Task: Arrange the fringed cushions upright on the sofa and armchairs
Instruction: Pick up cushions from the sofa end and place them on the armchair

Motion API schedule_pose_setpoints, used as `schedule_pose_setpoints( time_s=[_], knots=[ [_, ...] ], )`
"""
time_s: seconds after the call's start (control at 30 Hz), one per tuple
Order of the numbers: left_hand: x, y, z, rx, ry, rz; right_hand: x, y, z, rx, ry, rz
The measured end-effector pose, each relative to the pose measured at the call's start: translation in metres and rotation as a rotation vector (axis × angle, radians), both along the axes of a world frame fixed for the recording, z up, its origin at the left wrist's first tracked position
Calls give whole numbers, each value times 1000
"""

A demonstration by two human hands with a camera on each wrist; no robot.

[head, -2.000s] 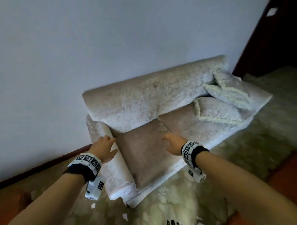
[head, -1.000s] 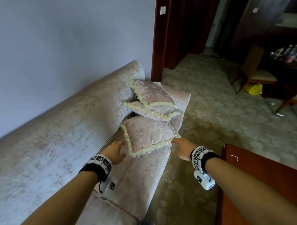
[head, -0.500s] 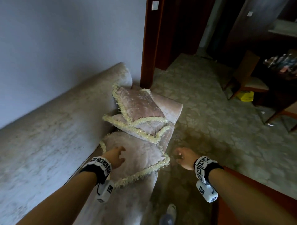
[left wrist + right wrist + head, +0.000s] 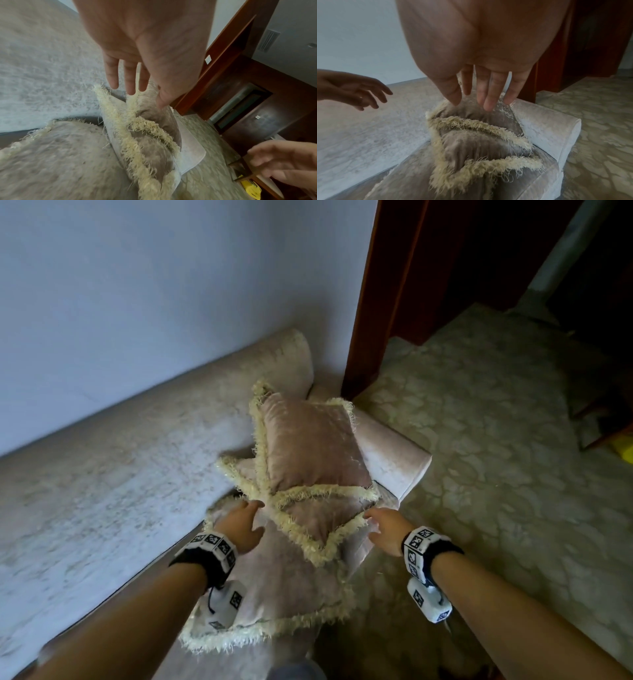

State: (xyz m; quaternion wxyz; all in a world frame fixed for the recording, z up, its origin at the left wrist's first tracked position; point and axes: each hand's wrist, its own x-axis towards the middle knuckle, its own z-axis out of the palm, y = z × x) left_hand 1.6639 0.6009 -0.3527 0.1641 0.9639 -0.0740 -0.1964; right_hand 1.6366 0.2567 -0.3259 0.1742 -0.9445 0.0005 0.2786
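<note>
Both hands reach forward over the cushions at the sofa's end, fingers straight and spread, holding nothing. The left hand (image 4: pixel 239 525) hovers over the left side of the pile, its fingertips (image 4: pixel 130 86) just above the fringe where the top and middle cushions meet; whether they touch the fringe cannot be told. The right hand (image 4: pixel 385 529) is at the right side of the pile, its fingers (image 4: pixel 489 93) loosely extended close to the middle cushion's fringed edge, with no clear contact showing.

Three fringed cushions lie in a heap on the sofa (image 4: pixel 113 474) seat, against its armrest (image 4: pixel 394 463). The top cushion (image 4: pixel 308 450) leans back, tilted, towards the sofa's backrest and the armrest corner. The middle cushion (image 4: pixel 315 518) lies beneath it, slanted, one fringed corner pointing towards the person. The bottom cushion (image 4: pixel 274 587) lies flat on the seat, nearest the person, under the left forearm. None stands upright.

Each wrist carries a band (image 4: pixel 214 546) with black-and-white markers. Behind the sofa is a pale wall (image 4: pixel 154 285); a dark wooden door frame (image 4: pixel 380 302) stands just past the armrest, and patterned carpet (image 4: pixel 496 457) covers the floor to the right.
</note>
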Motion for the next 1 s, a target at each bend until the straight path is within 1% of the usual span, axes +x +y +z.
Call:
schedule_pose_setpoints(
  time_s=[0.2,0.33,0.47,0.53,0.7,0.8,1.0],
  knots=[
    [87,-35,-5,55,46,57,97,-44,-17,40,21,-16],
    [154,-57,-14,46,103,71,155,-72,-25,-3,23,-39],
    [223,-75,-11,78,97,57,223,-97,-27,-19,53,-60],
    [251,-79,-9,98,97,52,256,-104,-31,-47,57,-43],
    [301,-86,-11,141,139,44,314,-103,-49,-32,62,-35],
    [324,-87,-23,186,141,79,346,-101,-74,-1,94,-16],
    [353,-93,-58,284,262,199,400,-104,-129,83,202,19]
  ],
)
